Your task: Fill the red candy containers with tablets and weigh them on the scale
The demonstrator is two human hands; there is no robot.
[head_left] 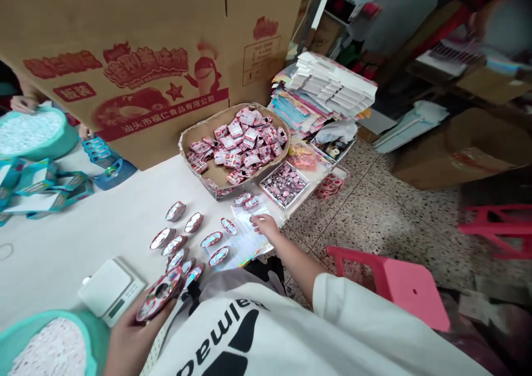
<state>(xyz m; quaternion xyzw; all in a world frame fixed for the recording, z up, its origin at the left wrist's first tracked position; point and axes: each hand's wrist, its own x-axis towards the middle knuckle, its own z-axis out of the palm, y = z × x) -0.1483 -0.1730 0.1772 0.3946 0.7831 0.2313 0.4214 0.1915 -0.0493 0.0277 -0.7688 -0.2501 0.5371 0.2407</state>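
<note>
My left hand (128, 337) is closed around a round pink-and-silver tin (160, 294) near the table's front edge. My right hand (265, 225) lies with fingers spread on a stack of clear shiny bags (245, 237) on the white table (83, 237). Several small oval tins (178, 237) lie in rows between my two hands. Behind the bags, a cardboard tray (195, 137) holds a heap of pink packets (241, 143).
A white scale (110, 290) and a teal basin (54, 345) sit by my left hand. A box of round badges (285, 183), stacked cards (328, 87) and a big carton (137, 60) stand behind. Another person's hand (25, 103) shows far left. Pink stools (399, 287) stand on the floor.
</note>
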